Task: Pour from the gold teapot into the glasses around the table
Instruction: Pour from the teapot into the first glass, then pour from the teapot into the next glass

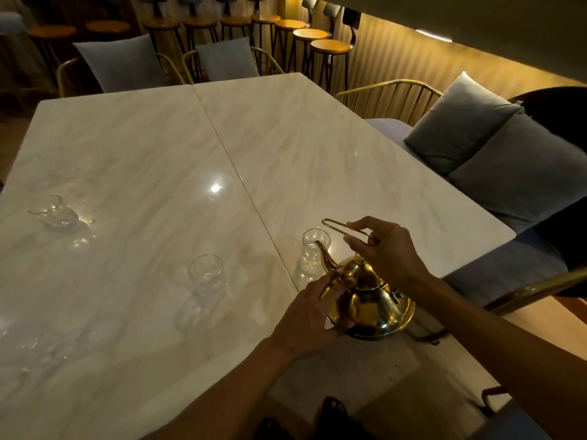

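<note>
The gold teapot (pixel 371 300) is tilted forward over the near right edge of the marble table (pixel 286 147). My right hand (pixel 387 246) grips its thin wire handle from above. My left hand (pixel 313 312) rests against the pot's left side, below the spout. The spout tip sits at the rim of a clear glass (pixel 313 252) standing just beyond the pot. A second clear glass (pixel 205 281) stands to the left. A third glass (pixel 52 211) is at the far left. A faint fourth glass (pixel 41 347) shows at the lower left.
Grey cushioned seats (pixel 495 160) line the table's right side, with gold-framed chairs (pixel 124 63) at the far end and bar stools (pixel 317 42) behind. A gold chair rail (pixel 540 290) is at my right. Floor shows below the table edge.
</note>
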